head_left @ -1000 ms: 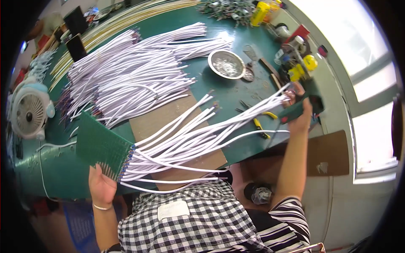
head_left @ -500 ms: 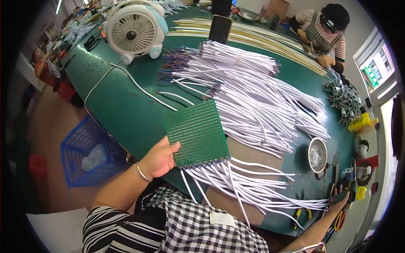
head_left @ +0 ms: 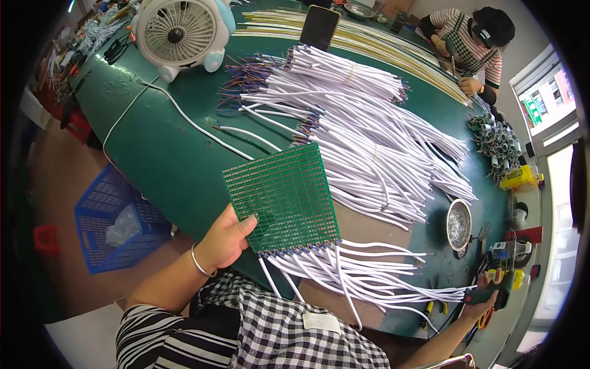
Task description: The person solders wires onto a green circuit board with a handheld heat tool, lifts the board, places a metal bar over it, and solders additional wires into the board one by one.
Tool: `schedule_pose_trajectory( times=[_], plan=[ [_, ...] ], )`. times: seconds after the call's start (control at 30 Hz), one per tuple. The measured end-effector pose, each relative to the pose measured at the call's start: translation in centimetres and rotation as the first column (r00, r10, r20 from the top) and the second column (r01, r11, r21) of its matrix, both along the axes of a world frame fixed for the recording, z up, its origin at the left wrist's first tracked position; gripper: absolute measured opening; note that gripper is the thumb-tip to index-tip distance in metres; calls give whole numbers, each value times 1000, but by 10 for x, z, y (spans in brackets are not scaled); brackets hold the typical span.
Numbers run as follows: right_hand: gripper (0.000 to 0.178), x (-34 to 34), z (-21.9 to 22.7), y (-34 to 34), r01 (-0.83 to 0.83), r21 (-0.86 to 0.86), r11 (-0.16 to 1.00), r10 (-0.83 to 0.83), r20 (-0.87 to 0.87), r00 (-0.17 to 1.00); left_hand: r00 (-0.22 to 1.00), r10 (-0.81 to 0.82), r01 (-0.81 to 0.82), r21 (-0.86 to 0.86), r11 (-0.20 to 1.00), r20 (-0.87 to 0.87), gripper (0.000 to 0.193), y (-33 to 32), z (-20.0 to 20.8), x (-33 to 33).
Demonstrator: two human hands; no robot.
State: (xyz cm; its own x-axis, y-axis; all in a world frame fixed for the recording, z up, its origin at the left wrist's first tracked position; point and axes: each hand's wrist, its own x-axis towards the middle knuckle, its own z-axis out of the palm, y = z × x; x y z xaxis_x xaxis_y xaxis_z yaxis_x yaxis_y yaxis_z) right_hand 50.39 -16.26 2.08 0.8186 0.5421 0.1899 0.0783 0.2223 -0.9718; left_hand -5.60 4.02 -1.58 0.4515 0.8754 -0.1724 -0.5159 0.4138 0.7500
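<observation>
My left hand point(head_left: 228, 237) grips a green circuit board panel point(head_left: 283, 197) by its left edge, thumb on the face, and holds it tilted up above the bench. White cables point(head_left: 335, 270) with blue and brown wire ends run from the panel's lower edge and trail to the right. At the bench's right side, my right hand point(head_left: 484, 300) is wrapped around a dark green handheld tool point(head_left: 506, 290), whose working end I cannot make out. Yellow-handled pliers point(head_left: 429, 312) lie close to that hand. A metal bowl point(head_left: 458, 226) with shiny bits stands farther up.
Bundled white cables point(head_left: 369, 135) cover the middle of the green bench point(head_left: 147, 154). A fan point(head_left: 178, 37) and a propped phone point(head_left: 318, 27) stand at the back. On the floor at left is a blue basket point(head_left: 92, 234). A co-worker point(head_left: 470, 49) sits at the far right.
The panel has come slightly left and nearer, its face turned more toward me. My right hand has drawn a little to the left, with more of the green tool showing. The whole view has shifted slightly.
</observation>
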Motion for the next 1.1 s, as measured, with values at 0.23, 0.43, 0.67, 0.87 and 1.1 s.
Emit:
schedule_pose_trajectory(
  times=[0.23, 0.43, 0.67, 0.87, 1.1],
  plan=[
    [74, -106, 0, 62, -614, 99, 783, 579, 245, 778, 998, -17, 8, 150, 989, 59, 50, -6, -1, 0],
    [59, -194, -6, 143, -794, 290, 534, 846, -194, 497, 998, -12, -4, 252, 968, 59, 50, -16, 7, -3],
    [49, -213, -14, 100, -827, 306, 471, 869, -319, 377, 993, -43, 19, 210, 978, 109, 50, -11, 4, -2],
    [49, -223, -14, 43, -779, 330, 533, 832, -371, 412, 984, -173, 171, 29, 985, 44, 50, 10, 11, 17],
    [88, -232, -10, -6, -690, 267, 673, 696, -544, 469, 901, -408, 412, -3, 911, -149, 49, 38, 18, 43]
  ],
)
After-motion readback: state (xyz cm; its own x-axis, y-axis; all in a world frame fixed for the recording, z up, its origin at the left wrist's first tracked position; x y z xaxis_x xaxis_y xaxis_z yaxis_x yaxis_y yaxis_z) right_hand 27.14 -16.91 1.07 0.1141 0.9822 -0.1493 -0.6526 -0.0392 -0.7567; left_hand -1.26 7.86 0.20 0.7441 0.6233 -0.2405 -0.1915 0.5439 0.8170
